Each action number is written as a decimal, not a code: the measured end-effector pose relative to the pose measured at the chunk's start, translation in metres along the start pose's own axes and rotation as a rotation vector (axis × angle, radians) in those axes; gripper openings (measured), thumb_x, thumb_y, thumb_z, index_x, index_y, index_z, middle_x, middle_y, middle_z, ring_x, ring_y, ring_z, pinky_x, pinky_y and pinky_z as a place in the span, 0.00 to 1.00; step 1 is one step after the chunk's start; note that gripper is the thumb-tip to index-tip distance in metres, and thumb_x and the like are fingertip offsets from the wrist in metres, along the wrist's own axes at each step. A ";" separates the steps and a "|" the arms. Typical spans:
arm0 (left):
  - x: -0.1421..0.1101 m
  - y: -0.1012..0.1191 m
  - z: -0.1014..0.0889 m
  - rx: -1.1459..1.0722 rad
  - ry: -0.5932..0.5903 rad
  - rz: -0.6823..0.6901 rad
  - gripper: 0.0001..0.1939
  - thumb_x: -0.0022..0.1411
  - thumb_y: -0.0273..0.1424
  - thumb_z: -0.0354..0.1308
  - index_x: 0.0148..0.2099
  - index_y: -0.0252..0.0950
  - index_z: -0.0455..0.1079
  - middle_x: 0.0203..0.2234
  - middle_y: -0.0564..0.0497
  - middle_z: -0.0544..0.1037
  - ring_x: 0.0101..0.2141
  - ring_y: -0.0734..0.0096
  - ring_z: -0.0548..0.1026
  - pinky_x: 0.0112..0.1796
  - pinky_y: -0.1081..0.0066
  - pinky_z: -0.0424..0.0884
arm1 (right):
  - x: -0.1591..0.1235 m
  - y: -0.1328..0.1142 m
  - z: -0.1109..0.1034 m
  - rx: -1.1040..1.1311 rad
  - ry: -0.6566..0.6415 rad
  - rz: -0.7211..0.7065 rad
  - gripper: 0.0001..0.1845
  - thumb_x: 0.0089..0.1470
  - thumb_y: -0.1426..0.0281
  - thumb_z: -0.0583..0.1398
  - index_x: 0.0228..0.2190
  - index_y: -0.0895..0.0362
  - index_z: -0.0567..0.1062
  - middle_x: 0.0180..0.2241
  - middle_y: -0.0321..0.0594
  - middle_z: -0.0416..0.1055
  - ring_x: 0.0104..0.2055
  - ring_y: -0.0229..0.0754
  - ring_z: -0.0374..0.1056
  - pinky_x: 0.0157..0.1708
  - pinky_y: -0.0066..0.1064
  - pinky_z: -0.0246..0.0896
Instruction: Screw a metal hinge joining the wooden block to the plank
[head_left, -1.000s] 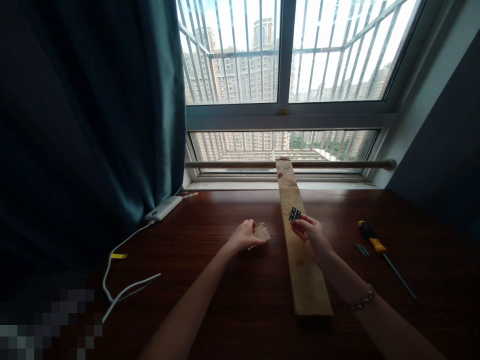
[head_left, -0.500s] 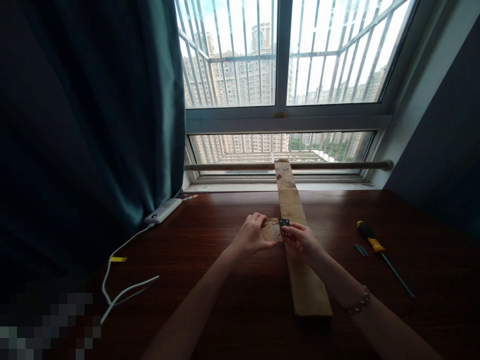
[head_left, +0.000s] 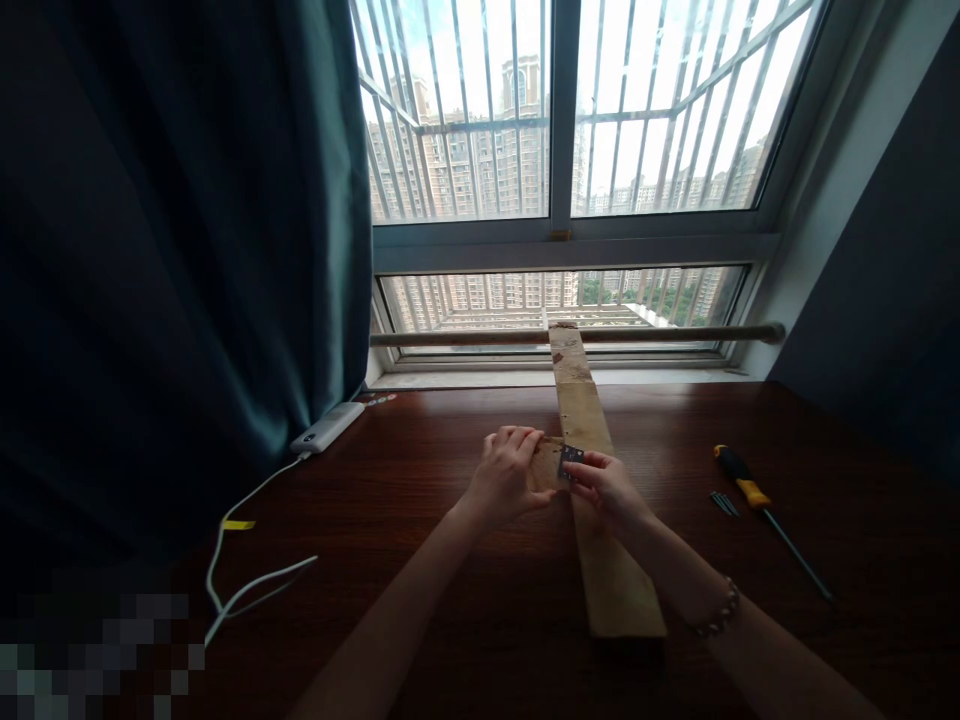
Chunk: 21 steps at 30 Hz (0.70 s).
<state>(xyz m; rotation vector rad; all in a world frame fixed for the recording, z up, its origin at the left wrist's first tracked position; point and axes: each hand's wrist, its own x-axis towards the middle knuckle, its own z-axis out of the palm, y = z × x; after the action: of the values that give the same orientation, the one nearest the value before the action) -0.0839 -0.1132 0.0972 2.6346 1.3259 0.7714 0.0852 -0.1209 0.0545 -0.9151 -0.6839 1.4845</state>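
My left hand [head_left: 508, 470] is wrapped round a short wooden board [head_left: 546, 464], holding it against the left edge of a long wooden plank [head_left: 616, 582]. Between thumb and fingers, my right hand [head_left: 606, 488] pinches a small black metal plate with holes [head_left: 569, 459]. The plate lies where the short board meets the plank, and my fingers cover its lower right part. Under my right wrist runs the plank, which stretches away from me toward the window.
A yellow and black screwdriver [head_left: 742, 480] lies on the dark wooden tabletop [head_left: 435, 410] at the right, beside several screws [head_left: 724, 503]. To the left are a white power strip [head_left: 328, 428] and its cable [head_left: 219, 548]. A metal rail [head_left: 675, 334] crosses the window.
My left hand has shifted slightly right, and its fingers now reach further over the short board. The black metal plate has moved and turned a little in my right hand.
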 end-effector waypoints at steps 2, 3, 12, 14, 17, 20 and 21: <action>0.000 -0.001 0.003 -0.023 0.086 -0.011 0.43 0.42 0.41 0.64 0.59 0.38 0.52 0.54 0.42 0.62 0.54 0.51 0.56 0.53 0.56 0.51 | 0.001 -0.002 0.000 0.047 0.019 -0.025 0.13 0.30 0.75 0.70 0.23 0.61 0.74 0.25 0.39 0.75 0.28 0.36 0.71 0.29 0.24 0.67; 0.000 -0.001 0.005 -0.043 0.146 -0.032 0.45 0.43 0.42 0.64 0.61 0.37 0.49 0.56 0.41 0.59 0.55 0.51 0.54 0.54 0.56 0.49 | 0.002 -0.004 -0.001 0.082 0.033 -0.040 0.13 0.29 0.75 0.70 0.23 0.61 0.74 0.25 0.38 0.75 0.28 0.36 0.71 0.29 0.24 0.68; 0.003 -0.003 0.033 -0.973 0.002 -0.433 0.28 0.46 0.40 0.63 0.49 0.34 0.66 0.45 0.41 0.72 0.44 0.59 0.71 0.42 0.64 0.67 | 0.002 -0.015 0.002 0.248 0.100 -0.138 0.14 0.28 0.77 0.69 0.21 0.59 0.72 0.25 0.36 0.74 0.27 0.36 0.70 0.30 0.24 0.68; 0.001 0.004 0.042 -1.263 -0.123 -0.477 0.25 0.47 0.40 0.62 0.45 0.31 0.68 0.40 0.40 0.74 0.38 0.61 0.74 0.37 0.66 0.69 | -0.002 -0.010 0.006 0.212 0.061 -0.107 0.14 0.28 0.77 0.70 0.21 0.59 0.71 0.24 0.36 0.73 0.26 0.35 0.70 0.28 0.24 0.68; -0.005 0.016 0.054 -1.491 -0.117 -0.524 0.23 0.49 0.41 0.61 0.44 0.30 0.70 0.37 0.40 0.76 0.35 0.63 0.74 0.35 0.67 0.69 | -0.009 -0.001 0.011 0.143 0.030 -0.098 0.14 0.28 0.75 0.70 0.21 0.60 0.71 0.22 0.34 0.72 0.24 0.34 0.68 0.26 0.24 0.66; -0.008 0.022 0.060 -1.538 -0.057 -0.563 0.22 0.50 0.41 0.60 0.44 0.31 0.71 0.37 0.41 0.76 0.34 0.64 0.74 0.33 0.69 0.68 | -0.013 0.004 0.014 0.054 0.041 -0.135 0.14 0.29 0.73 0.69 0.21 0.60 0.71 0.22 0.33 0.71 0.24 0.34 0.67 0.26 0.26 0.66; -0.008 0.023 0.061 -1.532 -0.038 -0.578 0.22 0.50 0.41 0.61 0.43 0.30 0.71 0.36 0.41 0.76 0.33 0.65 0.74 0.32 0.69 0.68 | -0.014 0.005 0.014 0.023 0.048 -0.149 0.14 0.29 0.72 0.69 0.21 0.60 0.71 0.22 0.33 0.71 0.24 0.34 0.67 0.26 0.26 0.65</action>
<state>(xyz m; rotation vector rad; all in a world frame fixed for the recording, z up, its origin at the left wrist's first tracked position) -0.0419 -0.1250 0.0484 1.0047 0.7723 0.9889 0.0705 -0.1340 0.0592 -0.8606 -0.6834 1.3315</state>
